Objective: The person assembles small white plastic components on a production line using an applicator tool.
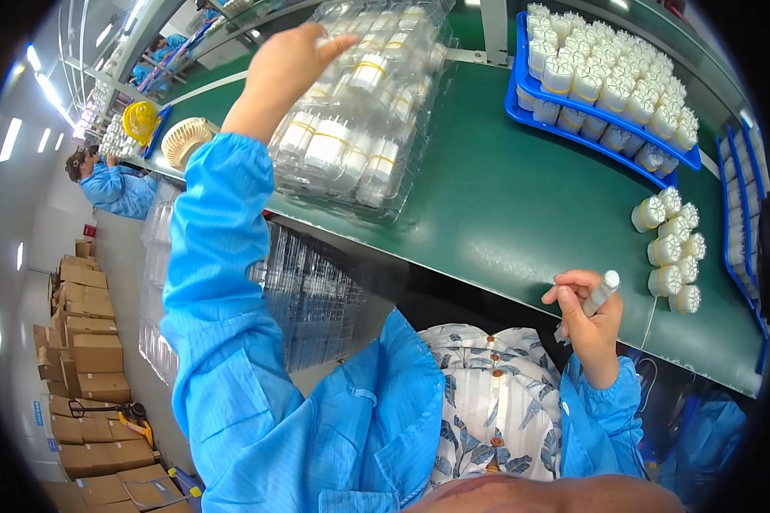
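My left hand (287, 68) reaches over the clear plastic tray stack (393, 192) on the green bench. Its fingers are curled with the thumb pointing right, and what they hold, if anything, is hidden. Inside the trays stand white cylindrical parts (327, 145) with yellow bands. Near the bench's front edge, my right hand (592, 329) is closed around a slim pen-like marker (601, 293) with a white end, tilted up to the right. To the right of that hand, several loose white cylinders (664, 249) sit grouped on the bench.
Stacked blue trays (565, 107) full of white cylinders stand at the back right, with more blue trays (731, 205) at the far right. A cream ribbed round object (188, 141) and a yellow one (137, 122) lie left. Cardboard boxes (98, 352) and a co-worker (111, 184) are beyond.
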### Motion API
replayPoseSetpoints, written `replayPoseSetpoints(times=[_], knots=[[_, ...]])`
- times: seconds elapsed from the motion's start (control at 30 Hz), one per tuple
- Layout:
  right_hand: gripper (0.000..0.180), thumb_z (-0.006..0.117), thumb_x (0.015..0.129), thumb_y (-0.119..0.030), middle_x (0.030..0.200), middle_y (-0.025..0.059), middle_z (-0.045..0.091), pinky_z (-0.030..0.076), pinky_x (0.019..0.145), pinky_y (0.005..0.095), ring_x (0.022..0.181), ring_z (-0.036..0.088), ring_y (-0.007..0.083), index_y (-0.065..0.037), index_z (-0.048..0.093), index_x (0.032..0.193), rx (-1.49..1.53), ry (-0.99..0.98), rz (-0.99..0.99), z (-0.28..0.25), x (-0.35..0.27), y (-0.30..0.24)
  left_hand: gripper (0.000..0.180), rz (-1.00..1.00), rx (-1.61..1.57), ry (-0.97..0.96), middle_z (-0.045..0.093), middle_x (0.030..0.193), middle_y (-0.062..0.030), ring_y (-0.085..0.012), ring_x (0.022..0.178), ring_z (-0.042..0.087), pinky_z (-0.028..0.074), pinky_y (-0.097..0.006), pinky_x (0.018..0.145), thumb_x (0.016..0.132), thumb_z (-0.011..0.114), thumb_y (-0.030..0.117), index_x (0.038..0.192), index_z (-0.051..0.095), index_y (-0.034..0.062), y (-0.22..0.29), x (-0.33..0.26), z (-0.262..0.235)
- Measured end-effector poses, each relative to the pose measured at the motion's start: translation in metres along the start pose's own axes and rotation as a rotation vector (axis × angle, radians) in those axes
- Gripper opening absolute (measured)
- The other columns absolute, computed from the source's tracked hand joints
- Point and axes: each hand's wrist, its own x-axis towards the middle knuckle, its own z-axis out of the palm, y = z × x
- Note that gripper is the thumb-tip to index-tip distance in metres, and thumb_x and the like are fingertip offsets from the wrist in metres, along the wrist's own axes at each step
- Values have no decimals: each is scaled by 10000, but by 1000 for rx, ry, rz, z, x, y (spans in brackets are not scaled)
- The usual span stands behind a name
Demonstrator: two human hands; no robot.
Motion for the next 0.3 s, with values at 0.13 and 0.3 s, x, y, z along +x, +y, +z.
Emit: replayPoseSetpoints(times=[0.13, 0.3], knots=[[110, 611, 923, -8, 873, 110, 670, 528, 681, 272, 801, 678, 167, 31, 622, 1026, -19, 55, 29, -7, 0, -2, 584, -72, 242, -165, 703, 924, -193, -391, 906, 666, 529, -480, 770, 935, 474, 589, 976, 678, 43, 14, 7, -3], [156, 606, 943, -84, 812, 91, 669, 458, 503, 208, 679, 625, 100, -2, 623, 1075, -36, 78, -85, -18, -12, -2, 269, 210, -269, 240, 709, 942, -149, -352, 872, 669, 530, -444, 786, 923, 628, 292, 1043, 659, 53, 125, -29, -15]])
